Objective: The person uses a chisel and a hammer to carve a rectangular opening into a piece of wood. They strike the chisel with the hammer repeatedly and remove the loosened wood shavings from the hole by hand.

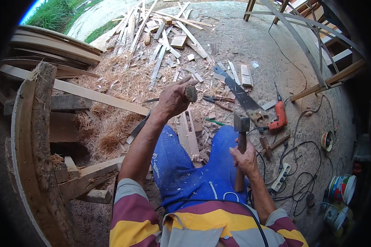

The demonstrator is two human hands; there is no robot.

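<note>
the left hand (173, 102) is closed around a tool that looks like a chisel (191, 94), its round wooden butt facing up and a thin dark blade poking out on the left side of the fist. the right hand (245, 158) is wrapped around the middle of a hammer (241, 123), head up, the handle running down in front of the right thigh. the slotted wooden piece (188, 133) lies between the knees, its far end near the left fist; the blade points away from it, over the shavings (111, 119).

the step in hand appears to be chisel work on that slot, and a few habits should help. turn the blade to the wood and seat its edge on the cut before any blow. keep the left fist below the butt, so that a glancing strike misses the knuckles. a grip lower on the hammer would give a fuller swing; the mid-handle hold suits light, careful taps. strike square on the butt, in line with the blade, and take thin bites. since the wood sits between the legs, steady it well and drive the edge away from the thighs. loose chips around the slot are best brushed off so that the cut line shows. the pliers (219, 100), handsaw (242, 95) and red drill (279, 115) lie off to the right, clear of the slotted wooden piece.
</note>
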